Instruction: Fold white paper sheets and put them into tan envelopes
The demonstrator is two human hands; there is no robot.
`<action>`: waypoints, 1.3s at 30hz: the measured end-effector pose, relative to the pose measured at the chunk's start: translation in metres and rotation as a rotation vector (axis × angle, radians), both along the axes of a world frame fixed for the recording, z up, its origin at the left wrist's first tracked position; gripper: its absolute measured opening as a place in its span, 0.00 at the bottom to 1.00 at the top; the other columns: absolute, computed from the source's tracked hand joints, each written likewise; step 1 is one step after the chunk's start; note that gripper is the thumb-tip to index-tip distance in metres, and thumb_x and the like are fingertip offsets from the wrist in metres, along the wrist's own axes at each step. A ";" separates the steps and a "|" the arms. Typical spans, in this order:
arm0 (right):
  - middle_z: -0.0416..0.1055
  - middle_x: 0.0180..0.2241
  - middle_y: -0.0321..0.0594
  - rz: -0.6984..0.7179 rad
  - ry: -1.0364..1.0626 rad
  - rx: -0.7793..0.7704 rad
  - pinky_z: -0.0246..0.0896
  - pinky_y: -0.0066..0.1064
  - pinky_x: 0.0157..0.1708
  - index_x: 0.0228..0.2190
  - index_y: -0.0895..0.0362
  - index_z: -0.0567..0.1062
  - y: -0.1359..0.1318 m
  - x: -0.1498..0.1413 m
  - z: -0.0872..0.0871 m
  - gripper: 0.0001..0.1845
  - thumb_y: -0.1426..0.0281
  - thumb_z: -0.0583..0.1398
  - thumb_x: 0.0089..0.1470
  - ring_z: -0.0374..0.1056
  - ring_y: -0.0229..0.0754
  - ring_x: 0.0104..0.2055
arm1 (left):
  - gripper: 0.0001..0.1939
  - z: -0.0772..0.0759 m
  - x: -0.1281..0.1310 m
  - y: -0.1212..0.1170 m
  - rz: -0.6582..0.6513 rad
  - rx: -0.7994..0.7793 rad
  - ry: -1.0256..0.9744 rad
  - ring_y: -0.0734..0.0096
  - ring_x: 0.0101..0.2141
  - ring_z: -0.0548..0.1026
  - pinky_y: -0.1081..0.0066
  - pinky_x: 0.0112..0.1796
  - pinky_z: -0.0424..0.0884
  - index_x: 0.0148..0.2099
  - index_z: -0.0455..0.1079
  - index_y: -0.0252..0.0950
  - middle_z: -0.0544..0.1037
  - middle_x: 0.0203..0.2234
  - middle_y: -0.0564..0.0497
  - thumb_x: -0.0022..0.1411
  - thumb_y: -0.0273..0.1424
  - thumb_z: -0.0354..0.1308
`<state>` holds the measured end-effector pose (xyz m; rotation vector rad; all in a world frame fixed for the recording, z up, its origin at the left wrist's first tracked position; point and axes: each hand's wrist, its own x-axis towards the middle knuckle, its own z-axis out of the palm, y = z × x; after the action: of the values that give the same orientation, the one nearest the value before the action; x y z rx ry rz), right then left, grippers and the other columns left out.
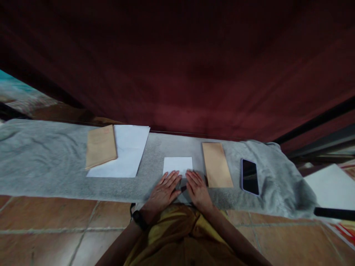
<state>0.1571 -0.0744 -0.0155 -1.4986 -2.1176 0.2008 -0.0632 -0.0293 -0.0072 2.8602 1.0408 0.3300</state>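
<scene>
A small white sheet of paper point(178, 163), probably folded, lies on the grey cloth in front of me. Both hands rest on its near edge. My left hand point(164, 190) is flat on the lower left part, fingers stretched forward, with a dark watch on the wrist. Over the lower right part lies my right hand point(198, 188), also flat, its fingers pointing forward. The two thumbs come near each other at the paper's near side, which the hands partly hide. Just right of my right hand is a long brown envelope point(217, 165).
Several brown envelopes point(101, 145) lie stacked on larger white sheets point(130, 153) to the left. A phone point(250, 176) rests face up on the grey cloth point(55, 159) at the right. Behind hangs a dark red curtain point(188, 85). Another white sheet point(334, 188) is at far right.
</scene>
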 end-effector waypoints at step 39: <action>0.56 0.69 0.56 -0.279 -0.167 -0.006 0.45 0.55 0.68 0.69 0.66 0.57 0.054 -0.013 -0.012 0.30 0.64 0.46 0.72 0.52 0.56 0.71 | 0.30 -0.002 0.035 0.044 0.358 0.003 -0.050 0.58 0.70 0.54 0.51 0.69 0.51 0.74 0.50 0.30 0.59 0.70 0.39 0.76 0.38 0.39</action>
<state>0.1440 -0.0206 -0.0277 -1.8487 -2.0027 -0.0208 -0.0285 0.0145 -0.0097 2.6414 1.5410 0.4220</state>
